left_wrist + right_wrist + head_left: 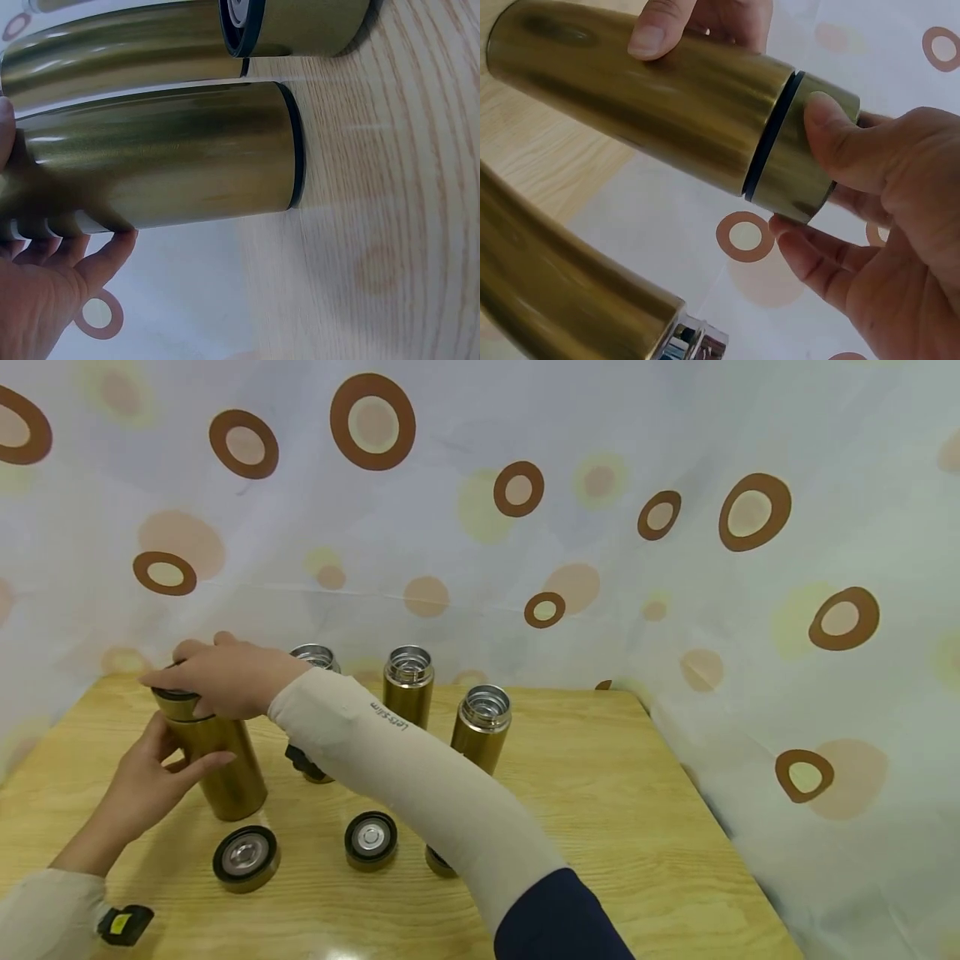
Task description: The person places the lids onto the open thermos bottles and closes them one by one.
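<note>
A gold thermos bottle [228, 777] stands upright at the left of the table. My left hand [150, 781] grips its body, thumb on the near side and fingers round the back. On top of the bottle sits a gold lid [799, 154], and a thin dark line shows between lid and body in the right wrist view. The thumb and fingers of my right hand [236, 678] hold that lid from above. In the left wrist view the bottle's dark base [298, 146] is close over the wood.
Three lidless gold bottles stand behind my right arm: one partly hidden [315, 653], a middle one [408, 689] and a right one [480, 731]. Three loose lids lie nearer me: left [246, 858], middle [371, 841] and one mostly covered by my sleeve [438, 862]. A patterned curtain hangs behind.
</note>
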`<state>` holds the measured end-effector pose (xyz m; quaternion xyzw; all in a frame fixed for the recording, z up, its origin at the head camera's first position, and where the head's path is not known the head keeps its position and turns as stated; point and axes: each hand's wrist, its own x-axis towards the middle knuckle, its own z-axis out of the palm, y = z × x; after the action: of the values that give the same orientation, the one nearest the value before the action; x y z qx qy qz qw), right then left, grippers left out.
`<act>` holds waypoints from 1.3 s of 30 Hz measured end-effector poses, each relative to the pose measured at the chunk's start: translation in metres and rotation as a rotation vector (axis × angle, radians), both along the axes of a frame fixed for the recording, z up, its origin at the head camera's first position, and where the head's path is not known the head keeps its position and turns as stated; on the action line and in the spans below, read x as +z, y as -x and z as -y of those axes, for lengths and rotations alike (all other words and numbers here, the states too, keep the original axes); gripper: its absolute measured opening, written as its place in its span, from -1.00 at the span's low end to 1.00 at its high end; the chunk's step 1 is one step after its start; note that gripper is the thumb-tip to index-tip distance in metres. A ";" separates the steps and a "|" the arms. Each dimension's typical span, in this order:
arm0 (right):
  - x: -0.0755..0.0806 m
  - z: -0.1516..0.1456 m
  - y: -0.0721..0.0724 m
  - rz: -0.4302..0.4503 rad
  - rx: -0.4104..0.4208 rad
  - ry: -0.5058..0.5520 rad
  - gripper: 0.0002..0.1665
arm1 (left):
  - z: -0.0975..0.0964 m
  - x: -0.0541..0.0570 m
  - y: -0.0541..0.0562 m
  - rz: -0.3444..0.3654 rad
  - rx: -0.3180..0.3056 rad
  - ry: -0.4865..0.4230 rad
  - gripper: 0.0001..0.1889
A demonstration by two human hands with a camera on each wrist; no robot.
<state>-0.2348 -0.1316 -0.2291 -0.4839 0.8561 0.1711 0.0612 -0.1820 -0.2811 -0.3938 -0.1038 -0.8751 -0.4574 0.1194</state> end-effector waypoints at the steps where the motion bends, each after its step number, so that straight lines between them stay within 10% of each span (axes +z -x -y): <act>1: -0.001 0.002 -0.001 -0.013 -0.013 -0.004 -0.27 | 0.001 -0.001 -0.001 -0.001 -0.002 -0.008 -0.16; 10: -0.014 0.018 -0.007 -0.059 -0.163 0.119 -0.42 | 0.004 -0.004 -0.005 -0.016 0.026 0.039 -0.25; 21: -0.035 0.026 -0.020 -0.312 -0.387 0.450 -0.37 | 0.005 -0.002 0.000 -0.089 -0.010 0.016 -0.31; 39: -0.045 0.027 -0.021 -0.417 -0.457 0.457 -0.32 | 0.002 -0.003 -0.001 -0.092 -0.017 0.033 -0.26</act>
<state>-0.2137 -0.1584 -0.2742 -0.2364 0.9520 0.0524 -0.1873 -0.1806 -0.2831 -0.3971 -0.1340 -0.8753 -0.4385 0.1539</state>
